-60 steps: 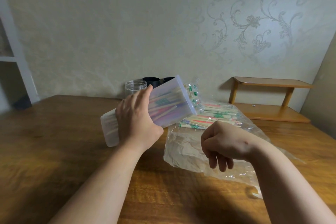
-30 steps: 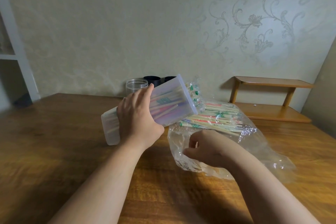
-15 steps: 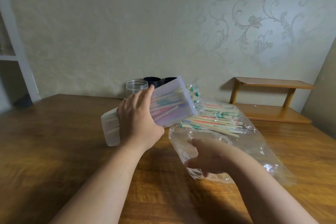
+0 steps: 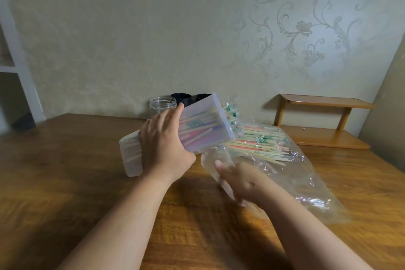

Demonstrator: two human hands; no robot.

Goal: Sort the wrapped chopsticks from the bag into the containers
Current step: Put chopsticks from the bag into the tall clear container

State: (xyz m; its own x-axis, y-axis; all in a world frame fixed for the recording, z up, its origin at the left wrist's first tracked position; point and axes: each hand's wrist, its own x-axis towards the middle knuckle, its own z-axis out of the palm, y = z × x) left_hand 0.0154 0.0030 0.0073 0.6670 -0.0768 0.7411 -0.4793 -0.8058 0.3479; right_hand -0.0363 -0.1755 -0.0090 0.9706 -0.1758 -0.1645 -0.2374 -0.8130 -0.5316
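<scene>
Translucent rectangular plastic container [image 4: 131, 155] is held tilted over the wooden bench [image 4: 65, 182], rimmed end raised, with the left grip [image 4: 163, 149] wrapped round its middle. Most wrapped chopsticks [image 4: 258, 146] lie in the clear plastic bag [image 4: 306, 182]; some are in the container. The right grip [image 4: 238, 180] is at the bag mouth, blurred, so I cannot tell if it pinches film. Risks: if the rimmed end dips, contents slide out; if slack film slips, sticks scatter.

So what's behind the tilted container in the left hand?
A clear jar and the rims of two black cups stand behind it. The container and left hand cover their lower parts; the cups' contents cannot be seen.
</scene>
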